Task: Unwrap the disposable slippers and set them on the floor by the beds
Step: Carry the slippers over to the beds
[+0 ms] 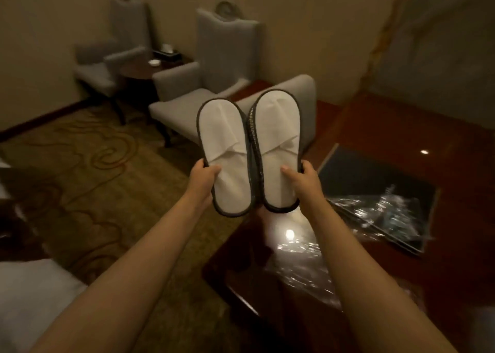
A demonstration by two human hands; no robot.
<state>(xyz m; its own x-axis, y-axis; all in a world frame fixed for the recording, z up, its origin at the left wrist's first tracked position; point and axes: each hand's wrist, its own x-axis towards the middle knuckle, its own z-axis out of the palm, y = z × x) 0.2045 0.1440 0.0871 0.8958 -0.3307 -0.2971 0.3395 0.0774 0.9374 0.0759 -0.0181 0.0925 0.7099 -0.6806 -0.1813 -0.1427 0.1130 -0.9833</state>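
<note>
In the head view, the only one I have, the unwrapping looks done. Both slippers are bare, white with dark edging. Crumpled clear wrapping (300,261) lies on the table (401,127) near its front edge, and a second crumpled sheet (380,213) lies further right on the table's dark panel. What remains, as I judge it, is the whole placing step. Neither slipper is on the floor (93,165) yet; the carpet runs left of the table, with a white bed corner (32,293) beyond it.

The slippers are held in the air above the table's left edge. They are side by side and touching along their inner rims, with insoles towards me and toes pointing away.

My left grip (205,171) pinches the left slipper (223,143) at its outer rim on the heel half. The thumb lies flat on the insole, and the fingers pass behind the sole, where I cannot see them. My right grip (301,176) holds the right slipper (278,133) the mirrored way, thumb on the insole and fingers hidden behind. Neither grip is spread, and neither touches the table.
</note>
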